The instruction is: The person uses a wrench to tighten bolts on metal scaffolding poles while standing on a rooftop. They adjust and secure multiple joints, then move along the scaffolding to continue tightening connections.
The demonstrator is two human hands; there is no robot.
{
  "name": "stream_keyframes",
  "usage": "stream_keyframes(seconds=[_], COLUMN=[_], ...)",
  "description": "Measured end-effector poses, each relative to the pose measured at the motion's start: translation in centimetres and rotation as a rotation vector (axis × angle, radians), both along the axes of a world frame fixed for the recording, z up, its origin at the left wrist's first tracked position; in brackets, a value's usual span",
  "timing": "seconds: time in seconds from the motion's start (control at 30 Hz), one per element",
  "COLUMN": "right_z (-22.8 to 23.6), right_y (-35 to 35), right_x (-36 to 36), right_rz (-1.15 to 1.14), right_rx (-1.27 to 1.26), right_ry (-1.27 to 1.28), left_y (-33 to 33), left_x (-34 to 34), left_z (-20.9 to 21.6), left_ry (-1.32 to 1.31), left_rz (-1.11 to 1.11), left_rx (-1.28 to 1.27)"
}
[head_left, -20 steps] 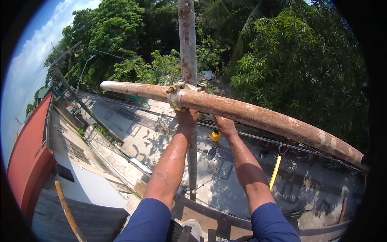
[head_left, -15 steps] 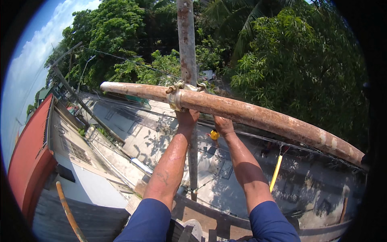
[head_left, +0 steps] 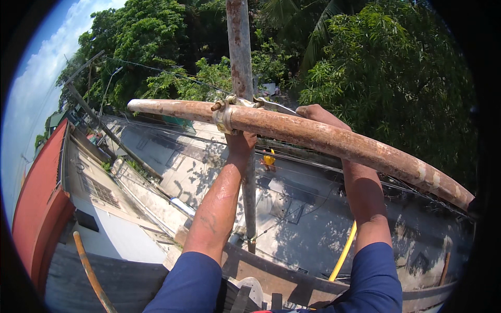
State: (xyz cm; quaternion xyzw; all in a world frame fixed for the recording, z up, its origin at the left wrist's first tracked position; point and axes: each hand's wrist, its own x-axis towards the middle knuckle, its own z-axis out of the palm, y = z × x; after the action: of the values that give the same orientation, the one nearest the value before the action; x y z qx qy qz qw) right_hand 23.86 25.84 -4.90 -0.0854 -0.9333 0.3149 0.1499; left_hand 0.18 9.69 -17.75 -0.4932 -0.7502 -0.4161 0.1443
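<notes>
A rusty horizontal scaffold pipe (head_left: 323, 136) crosses in front of an upright pipe (head_left: 240, 57). A scaffold clamp (head_left: 223, 117) joins the two at their crossing. My left hand (head_left: 241, 142) is closed at the clamp's underside, against the upright pipe; its fingers are mostly hidden. My right hand (head_left: 319, 112) reaches under the horizontal pipe and up behind it, closed on the end of a thin metal wrench (head_left: 277, 106). The wrench's other end meets the clamp, where its jaw cannot be made out. The horizontal pipe hides part of my right wrist.
Far below lies a paved street (head_left: 282, 182) with a person in yellow (head_left: 269, 158). Overhead wires (head_left: 308, 161) run behind the pipes. A plank (head_left: 261, 271) is beneath me, with a yellow strap (head_left: 344, 253) beside my right arm. A red roof (head_left: 39, 193) stands left; trees rise ahead.
My right hand has moved from below the horizontal pipe, up and right behind it, and the wrench now shows in it. My left hand has stayed at the clamp.
</notes>
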Motion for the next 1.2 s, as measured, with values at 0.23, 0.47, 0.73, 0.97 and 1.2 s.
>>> stream_keyframes(seconds=[0.23,0.47,0.73,0.97,1.2], right_z=[-3.7,-8.3,-16.2,-16.2,-15.9], right_y=[-1.6,2.1,-3.4,-7.9,-11.3], right_x=[-0.3,-0.9,-3.9,-8.7,-10.5], right_rz=[-0.434,-0.545,-0.354,-0.363,-0.507], right_rx=[0.354,0.251,0.378,-0.402,-0.396], right_ry=[0.146,0.205,0.102,0.724,0.749], left_y=[0.5,-0.1,-0.5,-0.6,-0.5], left_x=[1.5,0.9,2.7,2.0,2.8], left_z=[0.8,0.6,1.5,1.2,2.1], left_ry=[-0.478,0.05,-0.072,-0.03,0.072], left_rz=[-0.421,-0.042,-0.011,-0.124,-0.1], left_rx=[0.472,0.188,0.232,0.244,0.297])
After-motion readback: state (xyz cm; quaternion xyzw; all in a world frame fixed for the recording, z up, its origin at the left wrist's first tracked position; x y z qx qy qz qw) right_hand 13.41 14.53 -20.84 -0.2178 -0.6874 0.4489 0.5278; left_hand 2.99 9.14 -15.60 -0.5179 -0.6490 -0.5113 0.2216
